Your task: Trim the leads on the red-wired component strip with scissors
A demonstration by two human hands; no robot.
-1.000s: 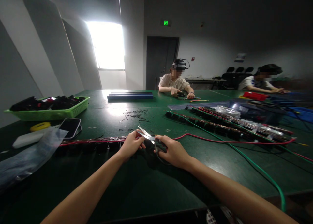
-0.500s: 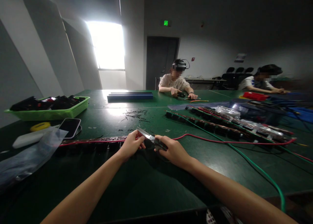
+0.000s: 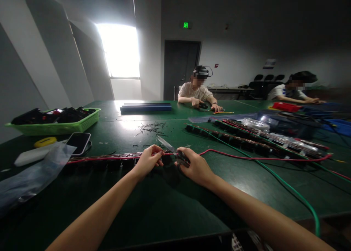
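Note:
In my right hand [image 3: 195, 167] is a pair of scissors [image 3: 170, 146], its blades pointing up and to the left. My left hand [image 3: 149, 161] is closed with bent fingers at the right end of a long black strip of parts [image 3: 109, 163]. A red wire [image 3: 120, 157] runs along that strip, passes by both hands and carries on to the right. The scissor blades lie just right of my left fingertips. Whether my left fingers pinch the wire or something smaller is hidden.
Short dark offcuts [image 3: 152, 128] lie beyond my hands. At left are a green basket [image 3: 79, 125] of black parts, a phone [image 3: 78, 143] and a plastic bag [image 3: 35, 174]. More strips [image 3: 233, 139] and a green wire [image 3: 287, 187] lie right. A person [image 3: 199, 92] sits opposite; another sits far right.
My right hand has shifted slightly right with the scissors, and the blades have moved away from my left fingers. My left hand has stayed almost in place.

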